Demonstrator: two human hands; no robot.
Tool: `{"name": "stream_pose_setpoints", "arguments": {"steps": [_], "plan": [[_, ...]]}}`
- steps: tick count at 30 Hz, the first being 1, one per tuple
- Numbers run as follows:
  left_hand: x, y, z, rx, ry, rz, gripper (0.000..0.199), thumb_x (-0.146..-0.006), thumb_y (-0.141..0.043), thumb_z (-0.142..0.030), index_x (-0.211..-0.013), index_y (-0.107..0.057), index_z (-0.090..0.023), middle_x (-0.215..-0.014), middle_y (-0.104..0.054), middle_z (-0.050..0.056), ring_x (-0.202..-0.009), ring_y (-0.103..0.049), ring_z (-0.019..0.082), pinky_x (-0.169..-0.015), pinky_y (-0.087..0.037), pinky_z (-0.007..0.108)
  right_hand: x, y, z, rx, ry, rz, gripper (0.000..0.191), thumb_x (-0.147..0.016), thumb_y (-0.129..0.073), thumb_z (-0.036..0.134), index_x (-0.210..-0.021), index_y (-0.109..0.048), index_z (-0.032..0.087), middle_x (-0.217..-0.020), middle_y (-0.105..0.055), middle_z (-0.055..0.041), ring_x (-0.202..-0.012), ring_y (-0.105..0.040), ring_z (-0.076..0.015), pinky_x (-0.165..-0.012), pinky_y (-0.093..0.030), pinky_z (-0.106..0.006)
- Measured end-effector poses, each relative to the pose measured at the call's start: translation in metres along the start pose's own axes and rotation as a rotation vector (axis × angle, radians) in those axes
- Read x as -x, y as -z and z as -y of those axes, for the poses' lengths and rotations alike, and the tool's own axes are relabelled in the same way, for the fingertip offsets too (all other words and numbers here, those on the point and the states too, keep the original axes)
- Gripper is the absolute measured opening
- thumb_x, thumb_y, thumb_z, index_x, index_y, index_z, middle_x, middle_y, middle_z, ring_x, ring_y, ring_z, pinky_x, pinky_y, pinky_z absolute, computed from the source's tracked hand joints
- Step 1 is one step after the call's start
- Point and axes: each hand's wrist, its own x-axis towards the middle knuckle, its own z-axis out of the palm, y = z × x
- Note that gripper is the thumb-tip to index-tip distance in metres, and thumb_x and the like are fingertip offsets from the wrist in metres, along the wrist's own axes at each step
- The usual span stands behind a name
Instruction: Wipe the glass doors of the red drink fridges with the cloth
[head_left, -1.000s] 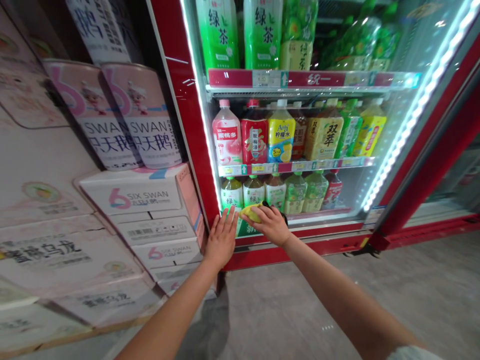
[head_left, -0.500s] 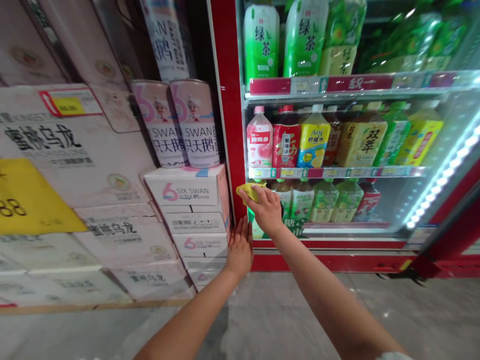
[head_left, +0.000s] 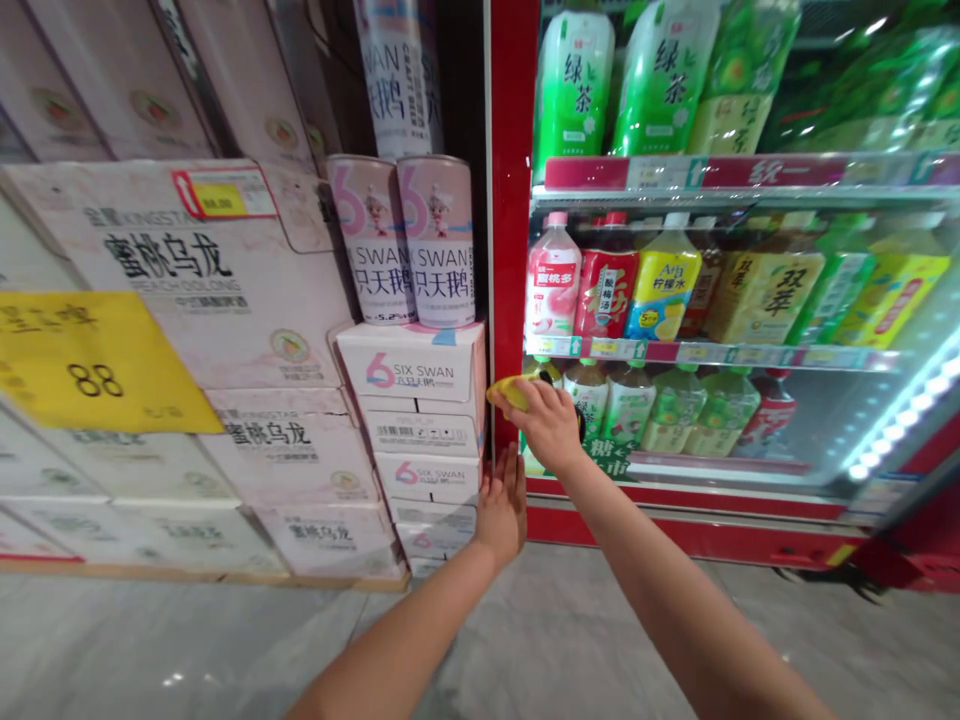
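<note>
Red cooler frame (head_left: 511,220); yellow cloth (head_left: 510,389), apparently, under right hand (head_left: 553,425).

R hand (head_left: 549,425) holds yel cloth (head_left: 513,392) nr red fridge frame (head_left: 511,200); L hand (head_left: 503,507) lower, nr SIX SWAN boxes (head_left: 411,375); cans (head_left: 435,240) up-left of both, btls (head_left: 628,405) to R

Crumpled soft yellow cloth (head_left: 511,392), bunched in right hand (head_left: 550,425), showing at hand's 10 o'clock. Glossy red upright cooler frame (head_left: 511,250) behind it, running 12 to 6.
</note>
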Motion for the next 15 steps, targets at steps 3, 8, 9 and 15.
{"name": "stream_pose_setpoints", "arguments": {"steps": [3,8,9,15], "plan": [[0.001,0.0,-0.002,-0.022,-0.001,-0.017,0.086,-0.088,-0.045,-0.017,-0.163,-0.003,-0.014,-0.171,-0.012,0.014,-0.158,-0.015,0.027,-0.125,-0.024,0.051,-0.017,0.0,0.003,-0.007,-0.137,-0.07,0.062,-0.098,-0.058,0.022,-0.152,-0.041,0.047,-0.141,-0.058,-0.0079,-0.121,-0.047,-0.0291,-0.093,-0.036,-0.044],[-0.002,-0.003,0.007,-0.033,-0.039,0.0,0.084,-0.086,-0.049,-0.017,-0.162,-0.014,-0.011,-0.166,-0.028,0.017,-0.155,-0.027,0.03,-0.123,-0.029,0.05,0.015,-0.014,0.025,-0.021,-0.041,0.039,0.064,-0.096,-0.059,0.021,-0.155,-0.041,0.037,-0.139,-0.059,-0.0116,-0.122,-0.047,-0.0288,-0.092,-0.039,-0.043],[-0.003,-0.002,0.009,-0.032,-0.055,0.001,0.083,-0.086,-0.049,-0.017,-0.162,-0.016,-0.011,-0.165,-0.031,0.017,-0.155,-0.027,0.03,-0.124,-0.028,0.05,0.021,-0.016,0.026,-0.018,-0.014,0.06,0.063,-0.096,-0.061,0.022,-0.154,-0.042,0.036,-0.138,-0.06,-0.0113,-0.122,-0.048,-0.0283,-0.092,-0.039,-0.042],[-0.016,0.021,0.012,-0.022,-0.175,-0.044,0.083,-0.089,-0.046,-0.017,-0.163,-0.008,-0.013,-0.17,-0.019,0.011,-0.159,-0.012,0.024,-0.129,-0.019,0.048,0.007,-0.003,-0.008,0.077,-0.018,-0.044,0.059,-0.097,-0.06,0.022,-0.151,-0.045,0.042,-0.138,-0.06,-0.0071,-0.117,-0.051,-0.0245,-0.089,-0.04,-0.038]]}}
